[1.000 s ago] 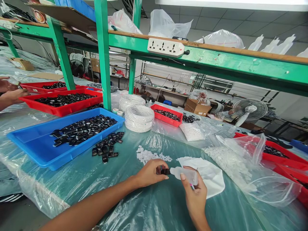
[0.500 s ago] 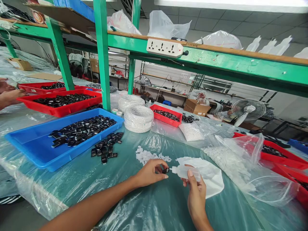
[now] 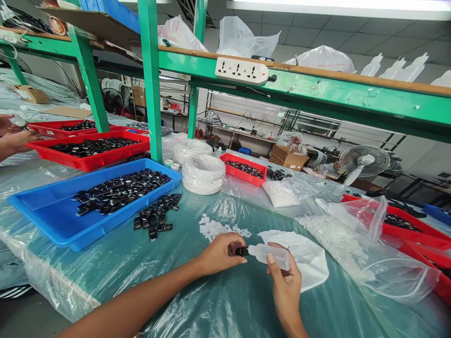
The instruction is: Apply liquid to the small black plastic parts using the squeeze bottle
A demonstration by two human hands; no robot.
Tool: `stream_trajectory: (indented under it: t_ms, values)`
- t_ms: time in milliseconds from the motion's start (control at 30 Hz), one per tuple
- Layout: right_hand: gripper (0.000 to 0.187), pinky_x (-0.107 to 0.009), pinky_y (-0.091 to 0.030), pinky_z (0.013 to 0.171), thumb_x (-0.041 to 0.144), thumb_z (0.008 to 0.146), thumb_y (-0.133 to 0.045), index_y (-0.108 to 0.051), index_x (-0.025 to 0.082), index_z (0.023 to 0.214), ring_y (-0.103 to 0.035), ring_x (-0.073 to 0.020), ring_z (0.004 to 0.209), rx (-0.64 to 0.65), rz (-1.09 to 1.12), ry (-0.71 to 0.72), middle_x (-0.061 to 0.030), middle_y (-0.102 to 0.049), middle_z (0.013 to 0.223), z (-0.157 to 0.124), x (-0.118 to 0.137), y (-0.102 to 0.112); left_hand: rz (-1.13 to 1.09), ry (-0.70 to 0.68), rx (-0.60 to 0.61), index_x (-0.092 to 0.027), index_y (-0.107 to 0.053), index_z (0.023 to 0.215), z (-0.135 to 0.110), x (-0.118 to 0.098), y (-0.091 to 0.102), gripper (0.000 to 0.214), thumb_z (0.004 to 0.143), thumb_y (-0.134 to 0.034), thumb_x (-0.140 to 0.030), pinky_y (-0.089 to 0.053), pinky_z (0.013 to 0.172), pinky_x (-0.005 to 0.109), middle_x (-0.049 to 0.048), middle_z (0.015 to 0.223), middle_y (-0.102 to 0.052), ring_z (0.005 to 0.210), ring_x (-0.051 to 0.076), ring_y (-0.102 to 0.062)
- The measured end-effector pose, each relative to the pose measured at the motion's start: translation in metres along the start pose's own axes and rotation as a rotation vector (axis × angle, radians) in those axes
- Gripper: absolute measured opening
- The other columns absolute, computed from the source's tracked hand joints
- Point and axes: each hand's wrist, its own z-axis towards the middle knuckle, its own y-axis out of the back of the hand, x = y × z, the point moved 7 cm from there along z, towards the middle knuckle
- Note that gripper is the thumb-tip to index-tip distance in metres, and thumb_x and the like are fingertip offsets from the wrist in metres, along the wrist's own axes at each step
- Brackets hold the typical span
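Between thumb and fingers, my left hand (image 3: 222, 253) pinches a small black plastic piece (image 3: 241, 251). My right hand (image 3: 284, 277) is closed round a translucent squeeze bottle (image 3: 271, 256), lying nearly level with its nozzle pointing left. The nozzle tip meets the black piece, or comes very close to it. Just behind my left hand lies a heap of small white pieces (image 3: 211, 227) on the green table. A white sheet or cloth (image 3: 312, 258) spreads flat behind my right hand. Loose black pieces (image 3: 155, 218) lie on the table to the left.
A blue tray (image 3: 38, 206) of black pieces stands left, with red trays (image 3: 84, 162) behind it. White cable coils (image 3: 203, 174) sit mid-table. Clear bags of white pieces (image 3: 338, 239) lie right. A green shelf frame (image 3: 150, 94) rises ahead. Another person's hands (image 3: 16, 138) show far left.
The bottle has moved slightly left, bringing its nozzle up to the black piece. The black piece has turned in my left fingers and shows a flatter side.
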Motion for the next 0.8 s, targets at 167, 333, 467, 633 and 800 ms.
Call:
stream_trajectory:
  t_ms: [167, 333, 467, 633, 800]
  values:
    - [0.039, -0.029, -0.045, 0.070, 0.044, 0.072, -0.065, -0.057, 0.020, 0.101, -0.056, -0.0196, 0.081, -0.013, -0.032, 0.032, -0.0034, -0.061, 0.091, 0.000, 0.000, 0.001, 0.017, -0.001, 0.006, -0.015, -0.060, 0.084, 0.000, 0.001, -0.001, 0.020, 0.071, -0.066, -0.029, -0.037, 0.054, 0.019, 0.0019, 0.082, -0.061, 0.063, 0.010, -0.050]
    - [0.035, -0.030, -0.045, 0.076, 0.038, 0.071, -0.067, -0.058, 0.019, 0.100, -0.056, -0.0203, 0.086, 0.001, -0.080, 0.113, -0.0043, -0.062, 0.093, -0.002, 0.004, 0.001, 0.055, -0.002, -0.004, -0.015, -0.060, 0.084, 0.000, 0.002, 0.000, 0.020, 0.071, -0.067, -0.029, -0.037, 0.055, 0.019, 0.0013, 0.080, -0.059, 0.063, 0.010, -0.049]
    - [0.034, -0.029, -0.044, 0.075, 0.038, 0.070, -0.068, -0.059, 0.019, 0.096, -0.056, -0.0199, 0.085, -0.007, -0.085, 0.113, -0.0039, -0.062, 0.092, -0.002, 0.003, 0.002, 0.067, -0.010, -0.008, -0.015, -0.060, 0.083, 0.000, 0.001, 0.001, 0.019, 0.071, -0.066, -0.028, -0.037, 0.055, 0.019, 0.0010, 0.079, -0.059, 0.064, 0.010, -0.049]
    - [0.036, -0.024, -0.040, 0.060, 0.044, 0.074, -0.063, -0.058, 0.020, 0.099, -0.050, -0.0126, 0.063, -0.030, -0.015, 0.013, 0.0014, -0.058, 0.074, 0.001, -0.004, 0.004, 0.016, -0.008, -0.013, -0.016, -0.060, 0.085, 0.000, 0.000, 0.002, 0.019, 0.071, -0.066, -0.028, -0.040, 0.059, 0.021, 0.0021, 0.082, -0.061, 0.069, 0.013, -0.053]
    - [0.035, -0.022, -0.036, 0.055, 0.044, 0.078, -0.059, -0.056, 0.021, 0.104, -0.043, -0.0091, 0.056, -0.020, 0.157, -0.044, 0.0035, -0.054, 0.068, 0.005, -0.009, 0.002, -0.042, 0.007, -0.032, -0.016, -0.060, 0.088, -0.001, 0.003, 0.001, 0.023, 0.070, -0.068, -0.027, -0.043, 0.065, 0.023, 0.0035, 0.088, -0.061, 0.074, 0.014, -0.055]
